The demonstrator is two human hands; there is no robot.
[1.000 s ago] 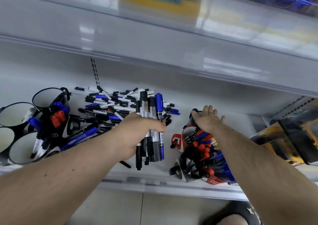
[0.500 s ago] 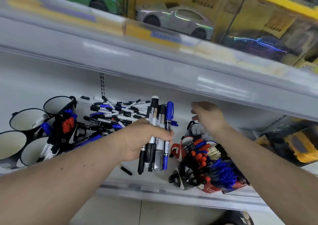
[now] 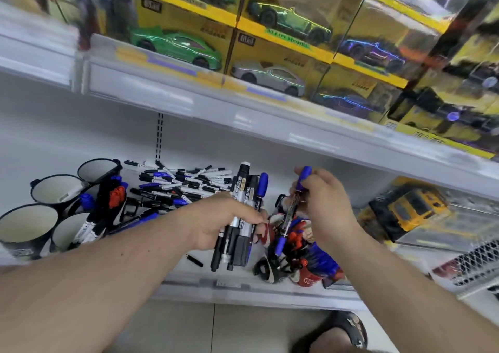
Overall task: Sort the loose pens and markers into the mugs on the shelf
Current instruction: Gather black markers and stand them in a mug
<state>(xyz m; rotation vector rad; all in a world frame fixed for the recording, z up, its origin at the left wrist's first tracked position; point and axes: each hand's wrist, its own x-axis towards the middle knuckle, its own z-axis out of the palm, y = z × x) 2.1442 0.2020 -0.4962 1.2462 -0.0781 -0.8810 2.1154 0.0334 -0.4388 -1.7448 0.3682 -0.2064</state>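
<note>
My left hand grips a bundle of several board markers, black and blue, held upright over the shelf. My right hand pinches a single blue-capped marker above the mugs on the right, which are packed with red and blue markers. A heap of loose pens lies on the shelf behind my left hand. Black mugs with white insides stand at the left; some hold a few markers, others look empty.
The upper shelf's edge overhangs close above, loaded with boxed toy cars. A yellow toy vehicle box sits at the right. One short black pen lies near the shelf's front edge. A sandalled foot shows below.
My right hand was open with nothing in it over the right mugs; now it holds one blue-capped marker. The camera has tilted upward. My left hand keeps its bundle.
</note>
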